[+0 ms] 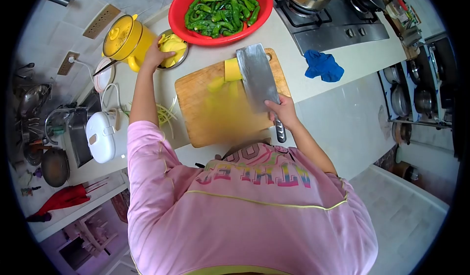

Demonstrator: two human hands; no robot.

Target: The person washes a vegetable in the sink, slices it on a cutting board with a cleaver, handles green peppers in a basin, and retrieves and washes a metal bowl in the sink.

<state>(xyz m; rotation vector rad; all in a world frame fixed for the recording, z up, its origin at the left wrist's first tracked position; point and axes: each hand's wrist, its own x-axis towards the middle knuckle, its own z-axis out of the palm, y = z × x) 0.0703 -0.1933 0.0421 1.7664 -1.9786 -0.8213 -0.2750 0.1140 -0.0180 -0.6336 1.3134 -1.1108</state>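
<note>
My right hand (285, 111) is wrapped around the handle end of a cleaver (257, 76), its broad blade held over the right side of the wooden cutting board (188, 86). Beside the blade's upper left edge sits a yellow vegetable block (232, 70). Some yellow pieces (216, 84) lie on the board, but a blurred patch in the view hides their detail. At the upper left, my left hand (154, 57) reaches over a metal bowl (182, 62) of yellow vegetable slices (173, 46). Its thumb and fingers are apart at the slices.
A red basin (220, 41) of green peppers (215, 15) stands behind the board. The yellow pot (142, 42) is close to my left hand. Vegetable strips (165, 114) and a white appliance (100, 138) are at left. To the right are a blue cloth (323, 66) and gas stove (338, 32).
</note>
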